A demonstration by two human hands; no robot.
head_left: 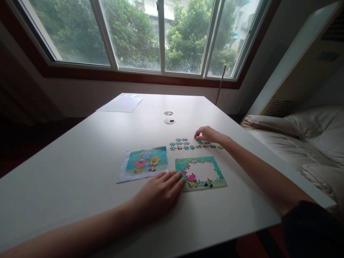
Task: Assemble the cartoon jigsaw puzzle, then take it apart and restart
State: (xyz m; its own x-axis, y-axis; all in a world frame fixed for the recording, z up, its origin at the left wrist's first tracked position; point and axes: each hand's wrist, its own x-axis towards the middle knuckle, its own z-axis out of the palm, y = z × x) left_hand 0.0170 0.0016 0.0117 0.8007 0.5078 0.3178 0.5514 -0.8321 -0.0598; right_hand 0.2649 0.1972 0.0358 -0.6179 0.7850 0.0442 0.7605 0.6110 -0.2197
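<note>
A partly filled jigsaw puzzle (pixel 199 184) lies on the white table, its border joined around a bare white middle. My left hand (pixel 165 188) rests flat with fingers stretched out, the fingertips on the puzzle's left edge. Left of it is a printed picture sheet (pixel 146 163) with cartoon figures. Beyond the puzzle, loose jigsaw pieces (pixel 178 143) are spread in rows. Over the right part of these rows reaches my right hand (pixel 206 134), thumb and index finger pinched on a small jigsaw piece (pixel 195 138), mostly hidden by the fingertips.
The white table (pixel 80 161) stretches toward a window (pixel 161 36). A pale sheet (pixel 120 104) lies at its far left corner, and a round cable-hole cover (pixel 169 121) sits in the far middle. Along the right side stands a cushioned seat (pixel 290 143); a thin stick (pixel 220 86) leans by the window.
</note>
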